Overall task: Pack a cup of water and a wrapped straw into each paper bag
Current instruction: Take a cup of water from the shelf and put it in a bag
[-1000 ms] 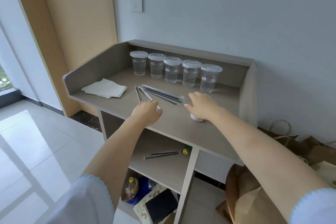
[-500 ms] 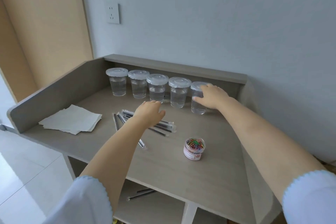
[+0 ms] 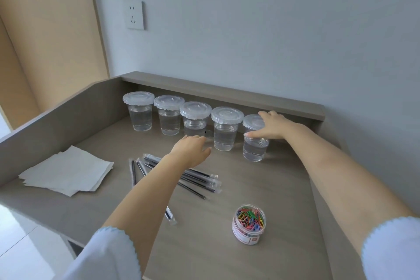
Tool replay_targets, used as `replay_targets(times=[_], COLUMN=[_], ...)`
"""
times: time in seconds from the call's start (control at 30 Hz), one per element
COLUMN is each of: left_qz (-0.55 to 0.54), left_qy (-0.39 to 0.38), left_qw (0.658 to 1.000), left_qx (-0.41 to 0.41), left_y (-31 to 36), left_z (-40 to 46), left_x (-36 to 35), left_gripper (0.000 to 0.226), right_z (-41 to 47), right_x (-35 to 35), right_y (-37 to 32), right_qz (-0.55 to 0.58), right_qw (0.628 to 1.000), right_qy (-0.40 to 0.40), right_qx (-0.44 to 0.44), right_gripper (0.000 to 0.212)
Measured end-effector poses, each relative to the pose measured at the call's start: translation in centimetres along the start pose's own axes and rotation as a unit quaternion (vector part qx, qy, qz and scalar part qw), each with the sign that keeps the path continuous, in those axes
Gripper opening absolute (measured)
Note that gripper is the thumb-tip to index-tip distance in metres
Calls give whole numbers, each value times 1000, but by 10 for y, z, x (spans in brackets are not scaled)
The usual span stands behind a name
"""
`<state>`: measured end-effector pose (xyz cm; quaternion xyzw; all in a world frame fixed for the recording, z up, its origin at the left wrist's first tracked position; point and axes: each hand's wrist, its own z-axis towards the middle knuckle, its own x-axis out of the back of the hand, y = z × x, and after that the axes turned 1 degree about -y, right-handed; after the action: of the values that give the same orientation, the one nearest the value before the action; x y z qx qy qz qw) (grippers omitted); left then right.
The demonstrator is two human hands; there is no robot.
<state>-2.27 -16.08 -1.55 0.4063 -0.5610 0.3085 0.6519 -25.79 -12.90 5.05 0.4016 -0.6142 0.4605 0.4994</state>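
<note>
Grey counter [image 3: 227, 223] against pale wall, five lidded cups in a row, wrapped straws [image 3: 200, 177] loose; right hand [image 3: 270, 127] wrapping rightmost cup [image 3: 255, 143]; left hand [image 3: 193, 149] relaxed, holding nothing; no bag visible, packing seemingly unstarted.

A grey wood-grain counter [image 3: 261, 188] with raised side panels and a narrow back ledge [image 3: 222, 93] stands against a pale blue-grey wall [image 3: 272, 29]. A white wall socket [image 3: 135, 15] is mounted above the counter's left rear corner. A light wooden panel [image 3: 45, 29] adjoins the wall at left. Glossy pale floor tiles [image 3: 22, 245] show at lower left. Lighting is soft and even.
</note>
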Motion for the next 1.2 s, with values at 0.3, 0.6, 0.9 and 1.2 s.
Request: replay_targets(times=[0.3,0.6,0.9,1.2], left_qz=[-11,-15,-23,-24], left_qy=[-6,3,6,1], left_qw=[1000,1000,1000,998], left_qx=[14,3,-19,-50], left_y=[-22,-49,-68,-80], left_z=[1,-14,-38,-79], left_x=[1,9,13,10], left_gripper=[41,39,36,40], right_z=[20,-1,-49,-104], right_x=[-8,-16,-5,-10], right_y=[-7,-24,-47,-87], right_qz=[19,-4,-17,-17], right_qw=[999,993,984,981], right_qy=[-5,71,128,149], right_qx=[-40,-92,-123,-121], right_gripper=[91,74,73,73])
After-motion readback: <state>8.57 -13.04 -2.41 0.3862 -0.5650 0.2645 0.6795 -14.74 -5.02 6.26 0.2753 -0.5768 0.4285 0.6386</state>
